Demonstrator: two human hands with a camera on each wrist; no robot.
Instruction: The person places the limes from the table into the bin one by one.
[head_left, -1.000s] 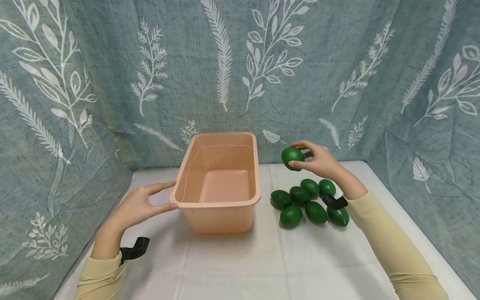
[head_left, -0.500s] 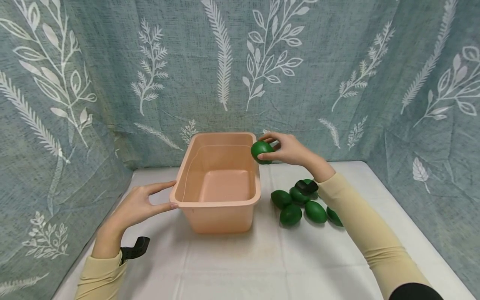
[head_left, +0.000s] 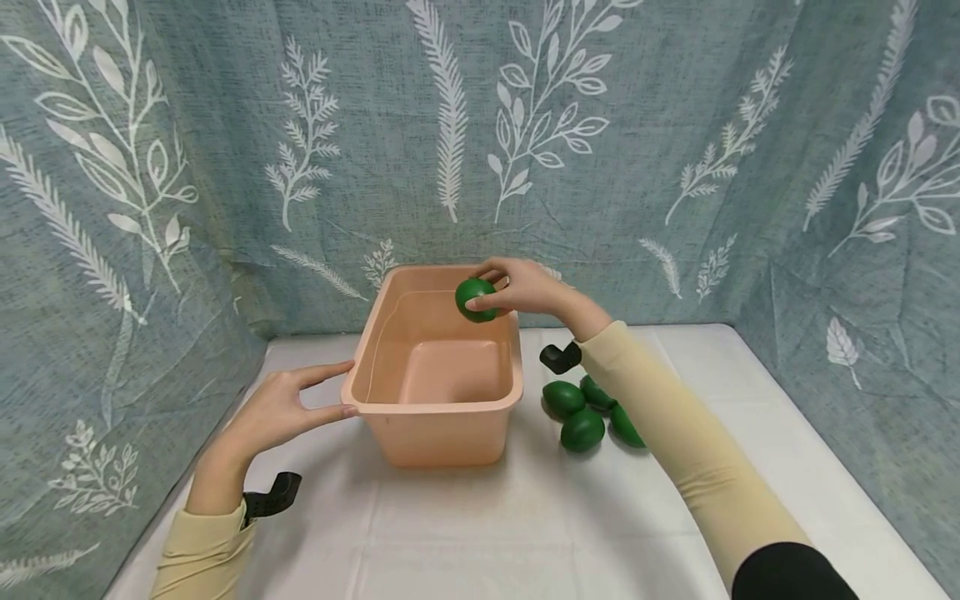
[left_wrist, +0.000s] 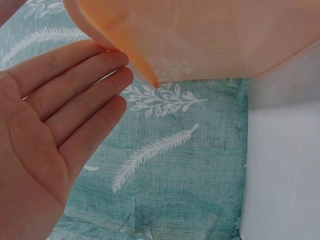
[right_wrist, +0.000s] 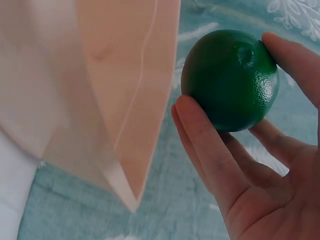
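My right hand (head_left: 521, 287) pinches a glossy dark green lime (head_left: 476, 300) between thumb and fingers. It holds the lime over the back right of an open peach-coloured plastic bin (head_left: 431, 409). In the right wrist view the lime (right_wrist: 230, 80) sits at the fingertips, beside the bin wall (right_wrist: 127, 100). My left hand (head_left: 273, 412) is at the bin's front left corner, with thumb and index fingertip against the rim. Its fingers (left_wrist: 85, 75) show straight in the left wrist view, tips right at the bin rim (left_wrist: 92, 25). Nothing lies on the visible bin floor.
Several more green limes (head_left: 582, 430) lie on the white tablecloth (head_left: 465, 533) right of the bin, partly hidden by the right forearm. A blue-green leaf-patterned curtain (head_left: 360, 125) surrounds the table at the back and sides. Black camera mounts (head_left: 272, 496) are on both wrists.
My right hand has carried the lime left, from above the other limes to over the bin. The left hand and the bin have stayed in place.
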